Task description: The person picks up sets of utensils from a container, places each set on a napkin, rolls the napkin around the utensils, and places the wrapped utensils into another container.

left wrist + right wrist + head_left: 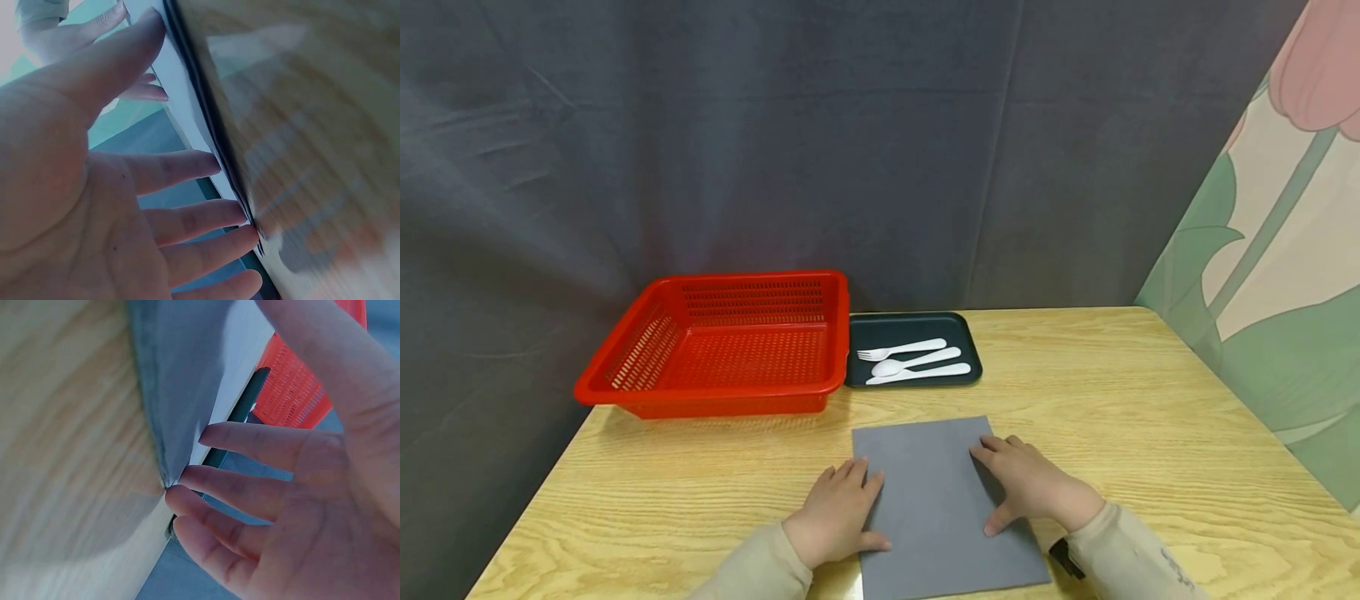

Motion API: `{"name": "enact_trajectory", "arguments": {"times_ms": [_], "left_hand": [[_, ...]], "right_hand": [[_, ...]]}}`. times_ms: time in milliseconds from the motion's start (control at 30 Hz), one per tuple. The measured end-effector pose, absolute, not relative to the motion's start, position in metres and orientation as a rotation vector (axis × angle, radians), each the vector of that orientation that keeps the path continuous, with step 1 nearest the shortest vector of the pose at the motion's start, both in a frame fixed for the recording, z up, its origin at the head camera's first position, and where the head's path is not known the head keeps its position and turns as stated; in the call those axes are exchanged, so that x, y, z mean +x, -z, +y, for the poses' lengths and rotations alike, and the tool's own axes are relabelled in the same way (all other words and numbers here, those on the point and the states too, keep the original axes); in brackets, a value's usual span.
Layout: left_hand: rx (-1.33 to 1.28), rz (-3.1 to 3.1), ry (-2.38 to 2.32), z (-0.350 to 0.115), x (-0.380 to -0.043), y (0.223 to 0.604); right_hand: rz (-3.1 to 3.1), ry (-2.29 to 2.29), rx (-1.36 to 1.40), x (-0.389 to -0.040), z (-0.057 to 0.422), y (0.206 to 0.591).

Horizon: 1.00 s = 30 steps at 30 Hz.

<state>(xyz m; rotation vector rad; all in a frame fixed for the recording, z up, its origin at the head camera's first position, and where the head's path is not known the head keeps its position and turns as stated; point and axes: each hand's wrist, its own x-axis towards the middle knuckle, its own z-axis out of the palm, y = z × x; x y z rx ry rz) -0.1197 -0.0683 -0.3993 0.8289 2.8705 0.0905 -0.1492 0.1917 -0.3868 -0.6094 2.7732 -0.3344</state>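
A grey rectangular mat (934, 504) lies flat on the wooden table in front of me, slightly turned. My left hand (837, 514) rests at its left edge, fingers spread and pointing away from me, the thumb over the mat. On the opposite side, my right hand (1028, 483) touches the right edge, fingertips near the far corner and thumb lower down on the surface. Seen from the right wrist, straight fingers (244, 447) meet the mat's edge (181, 375). The left wrist view has the fingers (178, 169) extended along the mat's dark edge (215, 134).
Behind the mat, a dark tray (958, 327) holds a white fork (906, 348), spoon (917, 361) and knife (921, 374). A red perforated basket (752, 354) stands at the tray's left. A dark curtain (850, 150) hangs behind the table (1112, 400).
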Motion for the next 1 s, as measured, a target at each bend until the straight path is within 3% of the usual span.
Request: {"name": "enact_trajectory", "arguments": {"times_ms": [1000], "left_hand": [[0.954,3.004,0.118,-0.061,-0.108,0.401]], "right_hand": [[2.659,0.333,-0.637,-0.161,0.18,0.38]]}}
